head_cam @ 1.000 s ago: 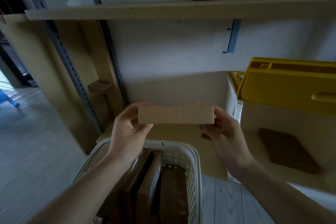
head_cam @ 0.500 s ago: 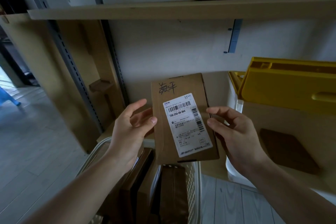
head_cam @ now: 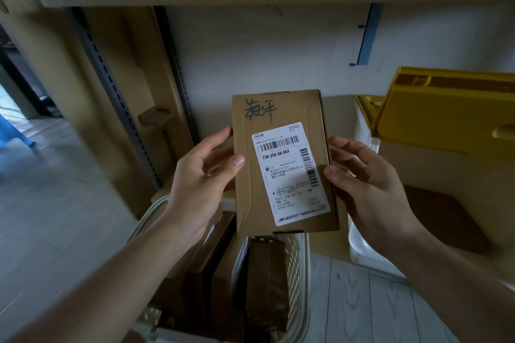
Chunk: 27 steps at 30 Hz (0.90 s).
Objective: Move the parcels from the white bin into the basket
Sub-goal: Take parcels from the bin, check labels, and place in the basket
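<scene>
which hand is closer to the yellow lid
Right. The right hand is at the parcel's right edge, just left of the yellow lid; the left hand is on the parcel's far side.

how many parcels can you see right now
About 5: one labelled parcel held between both hands, roughly three standing in the basket, one flat in the white bin. Others may be hidden.

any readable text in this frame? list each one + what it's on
"730-250-08-864": printed on the white shipping label stuck to the cardboard parcel.
Two handwritten characters in black marker on the parcel's top: legible strokes, reading uncertain.
Barcodes, logo and small address lines on the label: too small to read.
Parcels in the basket: no readable text.
</scene>
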Each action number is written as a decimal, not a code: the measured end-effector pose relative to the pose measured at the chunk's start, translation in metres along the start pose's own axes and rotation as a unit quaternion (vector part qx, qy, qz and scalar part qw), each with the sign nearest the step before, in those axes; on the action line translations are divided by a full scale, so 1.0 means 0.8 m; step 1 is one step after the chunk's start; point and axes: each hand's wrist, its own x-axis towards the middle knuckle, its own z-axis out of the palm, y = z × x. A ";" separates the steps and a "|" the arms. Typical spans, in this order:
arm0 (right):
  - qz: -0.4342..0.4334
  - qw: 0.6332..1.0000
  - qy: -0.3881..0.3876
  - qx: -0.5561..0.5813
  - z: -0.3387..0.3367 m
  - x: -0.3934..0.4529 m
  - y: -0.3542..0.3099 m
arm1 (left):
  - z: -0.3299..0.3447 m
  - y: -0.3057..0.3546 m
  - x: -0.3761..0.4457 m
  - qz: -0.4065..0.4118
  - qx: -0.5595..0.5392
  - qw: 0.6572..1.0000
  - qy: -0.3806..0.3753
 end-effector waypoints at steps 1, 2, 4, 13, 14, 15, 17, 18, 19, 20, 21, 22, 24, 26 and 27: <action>-0.001 1.000 -0.004 -0.005 0.000 0.000 0.000 | -0.001 0.002 0.000 0.003 -0.001 1.000 -0.001; -0.002 1.000 -0.008 -0.010 0.000 -0.001 0.000 | -0.002 0.002 0.000 0.006 -0.001 1.000 -0.002; -0.008 1.000 -0.010 -0.021 0.000 -0.002 -0.001 | -0.004 0.004 -0.001 0.015 -0.002 1.000 -0.007; -0.023 0.999 -0.012 -0.042 0.005 -0.004 -0.004 | -0.012 -0.001 0.003 0.042 -0.009 0.999 -0.013; -0.026 0.999 -0.015 -0.041 0.005 -0.004 -0.004 | -0.014 -0.002 0.003 0.045 -0.009 0.999 -0.013; -0.029 0.999 -0.018 -0.040 0.006 -0.005 -0.003 | -0.015 -0.002 0.003 0.049 -0.006 0.999 -0.013; -0.034 0.998 -0.021 -0.040 0.007 -0.005 -0.004 | -0.018 -0.002 0.002 0.062 0.010 0.998 -0.023; -0.034 0.998 -0.020 -0.039 0.007 -0.004 -0.003 | -0.019 -0.002 0.001 0.066 0.019 0.997 -0.039; -0.035 0.998 -0.019 -0.038 0.008 -0.004 -0.004 | -0.020 -0.001 0.000 0.066 0.025 0.996 -0.059; -0.036 0.999 -0.016 -0.038 0.008 -0.004 -0.004 | -0.020 -0.001 -0.001 0.064 0.029 0.995 -0.077; -0.037 0.999 -0.013 -0.037 0.009 -0.003 -0.005 | -0.021 -0.001 -0.002 0.063 0.031 0.993 -0.091; -0.038 0.999 -0.011 -0.036 0.009 -0.003 -0.006 | -0.022 -0.001 -0.001 0.063 0.033 0.993 -0.099; -0.040 0.999 -0.011 -0.034 0.009 -0.002 -0.008 | -0.024 -0.003 0.000 0.064 0.029 0.992 -0.106; -0.042 0.998 -0.016 -0.036 0.009 -0.003 -0.008 | -0.026 -0.004 0.000 0.064 0.024 0.992 -0.102; -0.042 0.998 -0.020 -0.037 0.009 -0.003 -0.008 | -0.028 -0.004 0.001 0.065 0.024 0.993 -0.099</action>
